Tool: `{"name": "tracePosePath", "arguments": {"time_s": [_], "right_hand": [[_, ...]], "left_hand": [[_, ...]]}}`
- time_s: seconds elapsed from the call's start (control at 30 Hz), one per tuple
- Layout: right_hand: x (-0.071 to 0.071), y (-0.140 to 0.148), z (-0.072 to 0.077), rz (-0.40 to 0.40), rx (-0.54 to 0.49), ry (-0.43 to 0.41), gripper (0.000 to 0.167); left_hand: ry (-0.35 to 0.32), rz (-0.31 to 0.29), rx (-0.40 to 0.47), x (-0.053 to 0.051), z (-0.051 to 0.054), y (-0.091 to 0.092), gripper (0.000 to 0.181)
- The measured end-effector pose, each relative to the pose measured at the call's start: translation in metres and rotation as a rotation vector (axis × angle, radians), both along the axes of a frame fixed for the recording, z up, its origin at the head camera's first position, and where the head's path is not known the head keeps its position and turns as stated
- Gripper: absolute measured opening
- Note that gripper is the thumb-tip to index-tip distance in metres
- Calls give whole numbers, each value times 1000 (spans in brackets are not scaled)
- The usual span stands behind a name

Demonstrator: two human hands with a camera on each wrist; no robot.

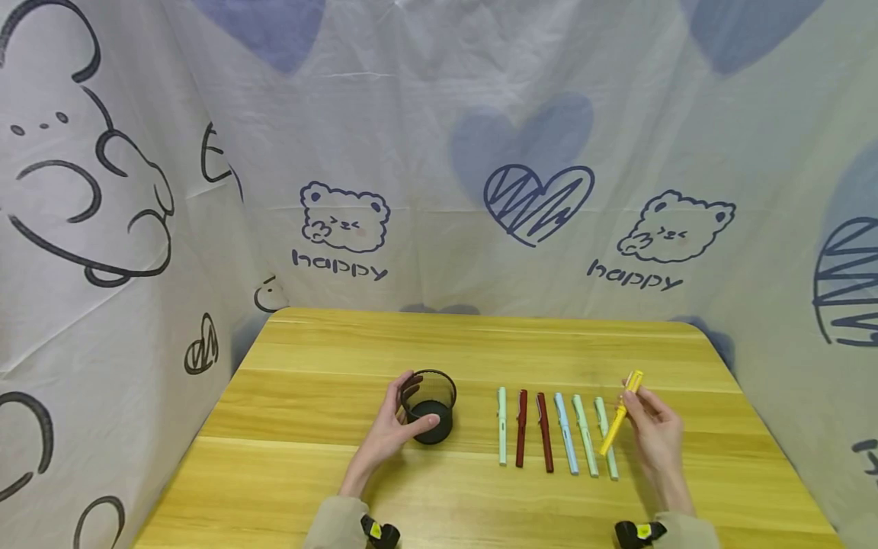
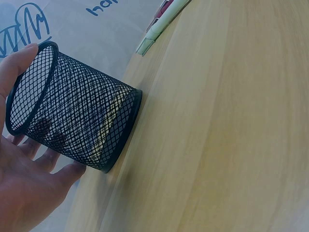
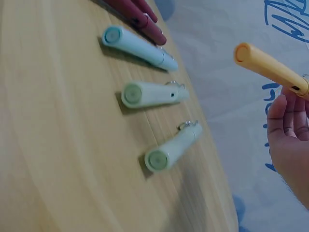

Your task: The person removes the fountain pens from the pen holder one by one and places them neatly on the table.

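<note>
A black wire-mesh pen holder stands upright on the table, its open top facing up. My left hand grips it from the left, with the thumb across the near side and the fingers round the far side; the left wrist view shows the mesh wall and the hand close against it. My right hand pinches a yellow pen between thumb and fingers. In the right wrist view that pen is tilted and held above the table, apart from the green pen below.
Between the hands lies a row of pens: a mint pen, two dark red pens, a light blue pen and two light green pens. The wooden table ends at a printed white cloth behind.
</note>
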State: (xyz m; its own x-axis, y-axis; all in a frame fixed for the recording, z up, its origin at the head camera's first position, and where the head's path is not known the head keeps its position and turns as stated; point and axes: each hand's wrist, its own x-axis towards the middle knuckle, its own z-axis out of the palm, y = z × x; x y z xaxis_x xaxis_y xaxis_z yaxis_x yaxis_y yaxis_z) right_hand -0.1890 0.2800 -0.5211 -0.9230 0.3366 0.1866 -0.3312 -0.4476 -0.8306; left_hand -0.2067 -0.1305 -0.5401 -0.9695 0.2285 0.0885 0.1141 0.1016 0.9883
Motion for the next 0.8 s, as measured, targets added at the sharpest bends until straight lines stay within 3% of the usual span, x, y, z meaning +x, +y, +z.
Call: {"name": "tracePosePath", "arguments": {"time_s": [0.2, 0.5, 0.67, 0.8], "right_hand": [[2, 8, 3, -55, 168, -129, 25], [1, 22, 1, -96, 542, -295, 15], [0, 27, 1, -107, 733, -390, 45], [-2, 29, -1, -113, 797, -419, 51]], "left_hand": [[3, -4, 0, 0, 0, 0, 91], [10, -9, 7, -1, -1, 0, 91], [12, -4, 11, -1, -1, 0, 89], [8, -1, 9, 0, -1, 0, 88]]}}
